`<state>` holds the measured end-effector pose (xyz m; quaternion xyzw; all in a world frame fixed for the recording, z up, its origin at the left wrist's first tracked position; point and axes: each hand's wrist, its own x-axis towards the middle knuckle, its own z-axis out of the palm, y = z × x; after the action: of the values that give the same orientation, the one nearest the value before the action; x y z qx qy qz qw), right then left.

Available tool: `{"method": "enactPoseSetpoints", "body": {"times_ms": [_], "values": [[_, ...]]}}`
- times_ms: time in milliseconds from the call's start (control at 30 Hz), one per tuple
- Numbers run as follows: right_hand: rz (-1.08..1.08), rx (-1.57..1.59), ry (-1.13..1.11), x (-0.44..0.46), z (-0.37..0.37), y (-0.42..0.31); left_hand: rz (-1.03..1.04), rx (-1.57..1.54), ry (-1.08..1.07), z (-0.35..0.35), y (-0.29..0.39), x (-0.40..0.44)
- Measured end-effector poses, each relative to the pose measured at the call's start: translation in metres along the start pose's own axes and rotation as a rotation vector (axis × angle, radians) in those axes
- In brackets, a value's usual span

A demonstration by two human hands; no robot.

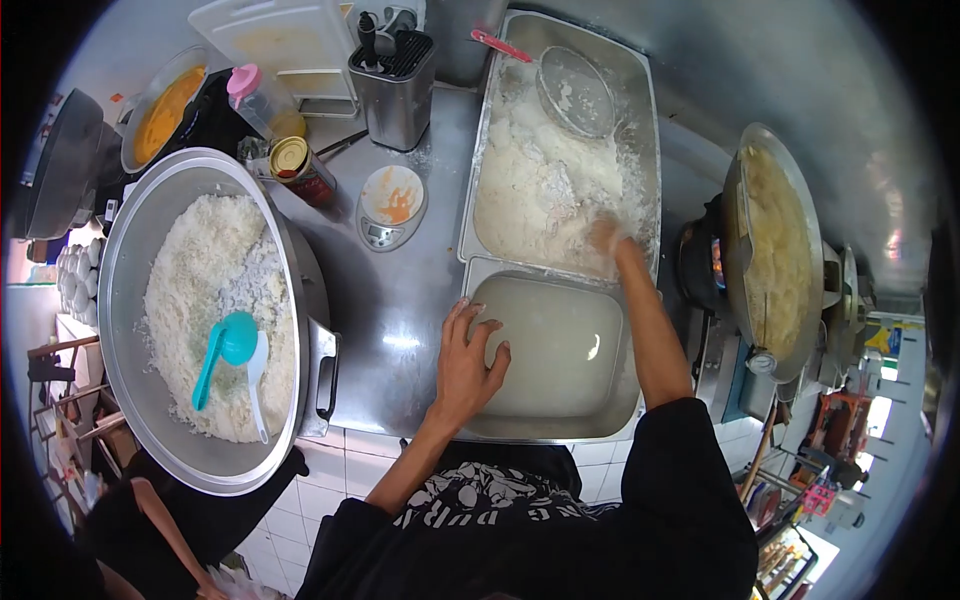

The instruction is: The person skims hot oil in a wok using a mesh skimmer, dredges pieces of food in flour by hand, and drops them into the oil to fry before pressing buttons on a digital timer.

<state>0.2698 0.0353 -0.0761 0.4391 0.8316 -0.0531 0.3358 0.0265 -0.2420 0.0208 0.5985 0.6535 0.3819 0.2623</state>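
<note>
A long metal tray [654, 150] holds white flour [520, 200] with whitish, flour-coated lumps near its middle. My right hand [606, 236] is down in the flour at the tray's lower right, blurred by motion, its fingers not readable. Directly below stands a smaller metal pan [630, 400] of cloudy liquid [550, 350]. Over that pan's left rim rests my left hand [468, 355], fingers spread and holding nothing. A round sieve [576, 92] with a red handle lies on the flour at the top of the tray.
Left stands a big pot [118, 330] of rice with a teal scoop [237, 340] and a white spoon. A scale [392, 210], a can [300, 172] and a knife block [393, 95] stand behind. Right, a wok [780, 250] of frothy oil sits over a flame. Another person's arm [165, 530] shows lower left.
</note>
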Motion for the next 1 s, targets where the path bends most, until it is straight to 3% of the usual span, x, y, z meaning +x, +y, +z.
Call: {"method": "enactPoseSetpoints", "body": {"times_ms": [200,300,333,400,533,767,833,867,933,1000], "values": [[0.049,-0.095,0.155,-0.011,-0.028,-0.005,0.021,-0.016,0.008,-0.001,0.002,0.003],[0.184,-0.024,0.391,-0.018,-0.042,-0.026,0.053,-0.018,0.013,0.001,-0.001,-0.002],[0.21,0.251,0.645,-0.023,-0.049,-0.044,0.047,0.0,0.026,0.001,-0.001,-0.002],[0.195,0.39,0.615,0.006,-0.041,-0.063,0.105,-0.011,0.003,0.004,0.002,-0.001],[0.366,0.32,0.498,0.039,-0.04,-0.096,0.095,0.061,0.007,0.007,0.006,-0.003],[0.503,0.219,0.434,0.029,-0.037,-0.074,0.068,0.054,0.006,0.003,0.005,-0.005],[0.523,0.165,0.424,0.106,0.021,-0.054,0.078,0.053,0.012,0.004,0.005,-0.005],[0.534,0.138,0.418,0.077,-0.015,-0.059,0.079,0.055,0.012,0.004,0.005,-0.005],[0.214,0.088,0.307,-0.019,-0.067,-0.037,0.075,0.05,0.02,0.004,0.004,-0.006],[0.053,0.105,0.329,-0.016,-0.066,-0.012,0.072,0.041,0.03,0.005,0.004,-0.006]]}}
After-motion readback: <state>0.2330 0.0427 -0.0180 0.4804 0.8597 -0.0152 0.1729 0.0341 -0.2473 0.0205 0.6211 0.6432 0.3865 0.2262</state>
